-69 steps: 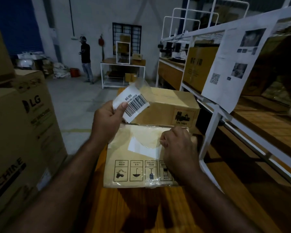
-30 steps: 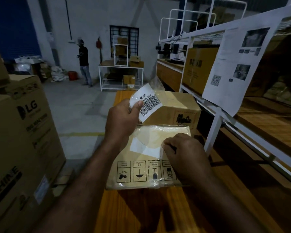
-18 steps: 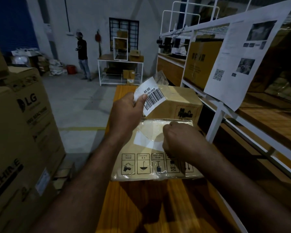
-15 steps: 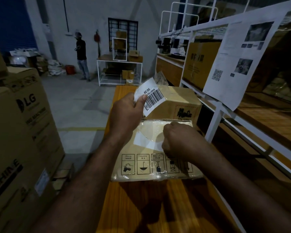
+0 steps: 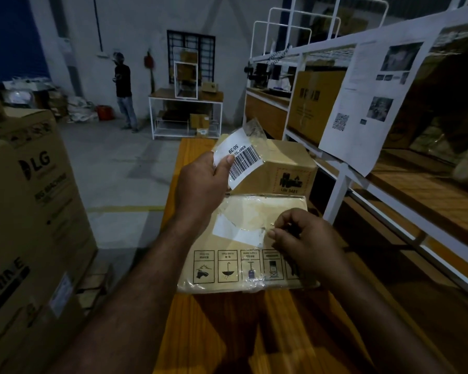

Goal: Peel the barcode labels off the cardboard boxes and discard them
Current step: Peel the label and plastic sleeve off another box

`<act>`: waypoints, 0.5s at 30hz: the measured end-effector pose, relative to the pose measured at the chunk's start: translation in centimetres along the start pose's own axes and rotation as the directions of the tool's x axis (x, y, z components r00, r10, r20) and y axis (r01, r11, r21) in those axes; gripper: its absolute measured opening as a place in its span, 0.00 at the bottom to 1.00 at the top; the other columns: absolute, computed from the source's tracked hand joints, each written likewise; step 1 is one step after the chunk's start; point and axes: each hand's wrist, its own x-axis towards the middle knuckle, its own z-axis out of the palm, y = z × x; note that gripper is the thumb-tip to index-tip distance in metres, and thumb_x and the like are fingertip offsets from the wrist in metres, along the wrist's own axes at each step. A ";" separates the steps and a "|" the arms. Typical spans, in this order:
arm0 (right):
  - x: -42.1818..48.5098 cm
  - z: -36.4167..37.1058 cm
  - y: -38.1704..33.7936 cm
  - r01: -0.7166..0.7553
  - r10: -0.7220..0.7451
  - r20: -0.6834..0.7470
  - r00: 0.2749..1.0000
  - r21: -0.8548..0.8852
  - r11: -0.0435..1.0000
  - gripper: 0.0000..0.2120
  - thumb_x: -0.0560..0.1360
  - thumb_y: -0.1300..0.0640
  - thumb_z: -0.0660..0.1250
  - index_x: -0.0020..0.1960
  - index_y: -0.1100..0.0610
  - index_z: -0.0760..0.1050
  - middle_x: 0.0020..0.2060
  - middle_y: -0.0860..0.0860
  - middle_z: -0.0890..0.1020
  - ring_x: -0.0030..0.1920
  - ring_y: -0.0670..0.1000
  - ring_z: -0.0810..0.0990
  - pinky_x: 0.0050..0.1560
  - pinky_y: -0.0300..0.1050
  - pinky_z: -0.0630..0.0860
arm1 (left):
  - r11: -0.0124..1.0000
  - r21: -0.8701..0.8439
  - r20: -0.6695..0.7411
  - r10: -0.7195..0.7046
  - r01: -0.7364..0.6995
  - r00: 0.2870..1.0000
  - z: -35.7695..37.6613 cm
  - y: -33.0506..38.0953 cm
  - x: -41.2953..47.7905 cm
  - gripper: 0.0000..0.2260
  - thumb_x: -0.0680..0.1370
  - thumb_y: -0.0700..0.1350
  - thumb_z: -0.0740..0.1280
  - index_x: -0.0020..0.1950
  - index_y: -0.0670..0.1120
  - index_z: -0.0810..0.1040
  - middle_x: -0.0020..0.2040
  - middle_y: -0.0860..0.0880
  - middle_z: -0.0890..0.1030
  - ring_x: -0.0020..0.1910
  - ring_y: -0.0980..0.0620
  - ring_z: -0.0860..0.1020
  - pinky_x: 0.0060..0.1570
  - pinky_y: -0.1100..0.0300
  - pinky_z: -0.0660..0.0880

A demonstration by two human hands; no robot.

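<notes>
The left hand (image 5: 200, 184) is pinching the peeled barcode label (image 5: 243, 160) aloft over the flat box (image 5: 268, 209) on the bench (image 5: 227, 333), while the right hand (image 5: 300, 238), its grip curled tight, is nipping the right end of the white label (image 5: 235, 232), whose length is stretching leftward from that grip.

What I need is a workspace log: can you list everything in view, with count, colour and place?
white barcode label: 1, white, black bars, held above the flat box.
flat tan cardboard box: 1, tan, on the table.
white patch: 1, white, on that box's top.
smaller brown cardboard box: 1, brown, behind the flat box.
orange wooden table: 1, orange-brown, under both boxes.
large LG cartons: several, brown, stacked left.
white metal rack: 1, white, right.
printed paper sheet: 1, white, hanging on the rack.
standing person: 1, dark top, far back.
left hand: 1, fingers pinch the barcode label.
right hand: 1, fingers at the patch's right edge; grip unclear.
</notes>
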 end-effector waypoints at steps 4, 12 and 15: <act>0.6 1.7 0.3 0.087 -0.110 -0.093 0.990 -0.219 0.972 0.05 0.74 0.51 0.71 0.49 0.47 0.78 0.46 0.41 0.77 0.45 0.40 0.78 0.43 0.39 0.78 | 0.998 0.056 -0.003 0.008 -0.008 1.000 0.1 0.5 -0.3 0.15 0.80 0.60 0.64 0.49 0.49 0.80 0.40 0.52 0.84 0.36 0.56 0.84 0.33 0.47 0.82; 1.0 3.2 -0.1 0.106 -0.184 -0.121 0.975 -0.473 0.875 0.05 0.77 0.49 0.66 0.45 0.48 0.76 0.45 0.43 0.74 0.45 0.44 0.73 0.42 0.46 0.75 | 0.956 0.283 -0.020 0.082 -0.072 0.996 0.0 1.2 -0.2 0.17 0.81 0.60 0.61 0.46 0.47 0.78 0.39 0.51 0.83 0.36 0.53 0.82 0.30 0.56 0.77; 1.0 3.2 -0.7 0.086 -0.143 -0.082 0.986 -0.488 0.869 0.04 0.77 0.49 0.66 0.46 0.48 0.76 0.45 0.43 0.74 0.46 0.44 0.73 0.42 0.44 0.74 | 0.947 0.310 -0.029 0.099 -0.085 0.995 0.2 1.0 -0.2 0.18 0.82 0.60 0.60 0.46 0.47 0.78 0.39 0.50 0.83 0.35 0.51 0.82 0.30 0.55 0.78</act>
